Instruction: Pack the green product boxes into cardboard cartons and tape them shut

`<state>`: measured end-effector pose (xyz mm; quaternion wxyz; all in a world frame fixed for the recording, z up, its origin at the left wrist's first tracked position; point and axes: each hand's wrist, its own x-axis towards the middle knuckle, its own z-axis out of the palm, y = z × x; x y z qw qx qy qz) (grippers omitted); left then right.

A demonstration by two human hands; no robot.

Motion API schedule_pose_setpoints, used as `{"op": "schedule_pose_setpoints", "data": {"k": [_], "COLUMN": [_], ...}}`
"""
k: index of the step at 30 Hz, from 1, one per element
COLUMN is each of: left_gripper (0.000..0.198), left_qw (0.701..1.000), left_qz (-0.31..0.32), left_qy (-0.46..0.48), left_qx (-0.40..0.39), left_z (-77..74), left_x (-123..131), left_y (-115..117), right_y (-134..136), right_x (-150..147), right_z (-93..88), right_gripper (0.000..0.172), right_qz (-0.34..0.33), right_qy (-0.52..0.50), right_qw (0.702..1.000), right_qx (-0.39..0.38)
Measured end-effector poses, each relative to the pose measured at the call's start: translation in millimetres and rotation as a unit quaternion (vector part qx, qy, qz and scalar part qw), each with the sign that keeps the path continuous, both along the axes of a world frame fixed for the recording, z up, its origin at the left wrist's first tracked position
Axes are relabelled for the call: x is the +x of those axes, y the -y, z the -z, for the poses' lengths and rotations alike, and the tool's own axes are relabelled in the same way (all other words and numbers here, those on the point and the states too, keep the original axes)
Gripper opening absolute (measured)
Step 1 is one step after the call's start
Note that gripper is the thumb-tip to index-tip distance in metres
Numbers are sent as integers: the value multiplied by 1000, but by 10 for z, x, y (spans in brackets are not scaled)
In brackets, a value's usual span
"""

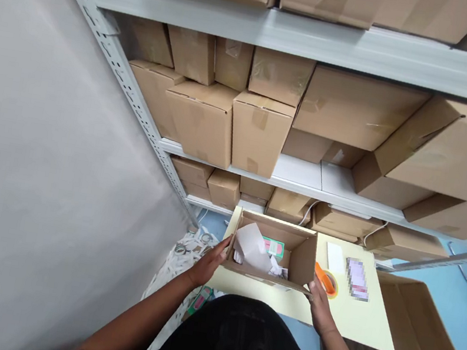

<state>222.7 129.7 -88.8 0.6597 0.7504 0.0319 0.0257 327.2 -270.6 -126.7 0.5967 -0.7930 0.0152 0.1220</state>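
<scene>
An open cardboard box (303, 260) is over the pale yellow table, with its top facing me. My left hand (209, 262) grips its near left corner, fingers against the outer wall. On the opposite side, my right hand (320, 307) holds the near right corner. Inside the box lie a white sheet of paper (254, 245), a small green and pink box (274, 247) and some crumpled white scraps (277, 268). Close to my right hand, an orange tape dispenser (325, 280) with a roll of tape rests on the table. The undersides of the fingers are partly hidden.
Metal shelving (286, 178) full of cardboard boxes (201, 116) rises behind the table (369, 326). A white card (335, 258) and a blurred-out phone-shaped item (357, 279) lie at right. A large open carton (424, 344) stands beside the table; paper strips (170, 269) cover the floor left.
</scene>
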Motion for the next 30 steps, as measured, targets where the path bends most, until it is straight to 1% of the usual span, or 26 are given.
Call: {"op": "schedule_pose_setpoints", "data": {"k": [3,5,7,9,10,11,13,14,16,18,19,21,23,24,26,28,30], "left_gripper": [63,54,52,56,57,56,49,49,60,70,72,75,74,72,62,49,42], "left_qw": [999,996,986,972,963,952,922,908,887,878,876,873,878,886,910,929,941], "left_qz": [-1,-35,-96,-124,-127,-116,-101,-93,-84,-81,-78,-53,-12,5,28,63,105], "left_qy": [-44,-80,-121,-167,-192,-217,-259,-276,-298,-309,-313,-322,-317,-298,-230,-166,-135], "left_qx": [14,30,59,107,143,183,268,301,342,355,359,363,358,355,343,326,292], "left_z": [-170,-333,-501,-641,-693,-732,-778,-789,-801,-812,-818,-817,-778,-739,-629,-513,-448], "left_x": [71,245,520,849,1013,1165,1415,1506,1626,1687,1704,1722,1711,1691,1610,1483,1333], "left_y": [-43,-100,-151,-179,-183,-180,-156,-138,-92,-33,1,81,169,212,277,295,253], "right_y": [67,83,81,74,74,78,102,120,160,190,193,167,89,34,-88,-197,-271], "right_x": [78,107,116,114,112,110,104,101,94,85,81,74,69,67,65,64,65], "right_z": [47,60,60,62,67,74,83,79,43,-25,-64,-130,-166,-172,-170,-163,-153], "right_gripper": [74,77,78,78,77,77,76,75,71,66,63,58,54,51,48,48,44], "right_qz": [-19,-27,-41,-54,-59,-60,-60,-60,-80,-130,-163,-217,-224,-211,-170,-139,-125], "right_qy": [-34,-33,-27,-21,-19,-18,-28,-37,-59,-61,-50,-7,43,66,102,123,131], "right_qw": [999,999,998,998,997,997,997,996,989,979,976,973,974,974,973,970,968], "right_qx": [25,32,38,40,39,36,41,57,108,143,136,76,-12,-53,-118,-155,-174]}}
